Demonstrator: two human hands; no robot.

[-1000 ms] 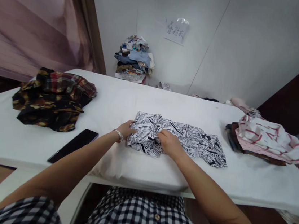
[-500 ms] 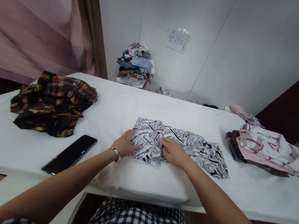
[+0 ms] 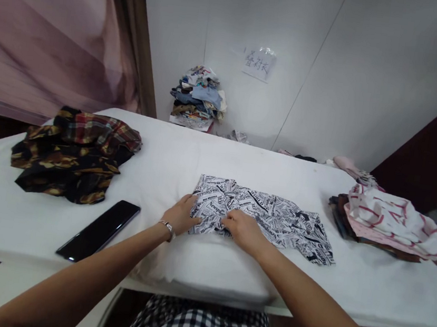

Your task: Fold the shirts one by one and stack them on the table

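Observation:
A black-and-white newspaper-print shirt [image 3: 264,209] lies folded lengthwise on the white-covered table [image 3: 187,154], its narrower end to the right. At the shirt's left edge rests my left hand [image 3: 181,215], thumb spread from the fingers, with a bracelet on the wrist. My right hand [image 3: 245,232] has its fingertips closed on the cloth near the front edge, left of the shirt's middle. The fabric bunches a little beneath those fingers.
A dark phone [image 3: 99,229] lies left of my left forearm. Dark patterned and plaid clothes [image 3: 78,154] are heaped at the left. Folded clothes [image 3: 395,219] are stacked at the right. Behind the table, another clothes pile [image 3: 200,97] stands against the wall, near a paper sign [image 3: 259,64].
My right hand has moved slightly left and toward the table's front edge, and the cloth under it has gathered. My left hand stays at the shirt's left edge.

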